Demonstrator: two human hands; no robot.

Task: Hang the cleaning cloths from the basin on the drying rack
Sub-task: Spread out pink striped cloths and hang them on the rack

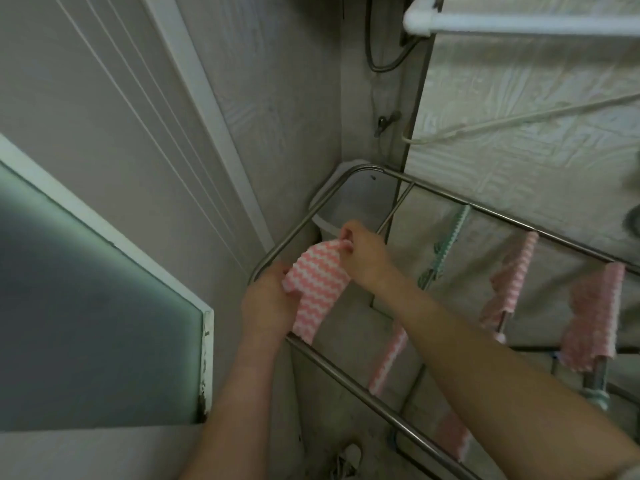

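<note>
We pinch the pink striped cloth (313, 282) by its edges, left hand (268, 303) low, right hand (363, 252) high, above the rack (363, 403) corner rail; open gap beyond our fingertips.

Two bare forearms enter from six and five o'clock, ending in a bare left hand (268, 301) and bare right hand (363, 256); no sleeves, rings or watch visible.
</note>
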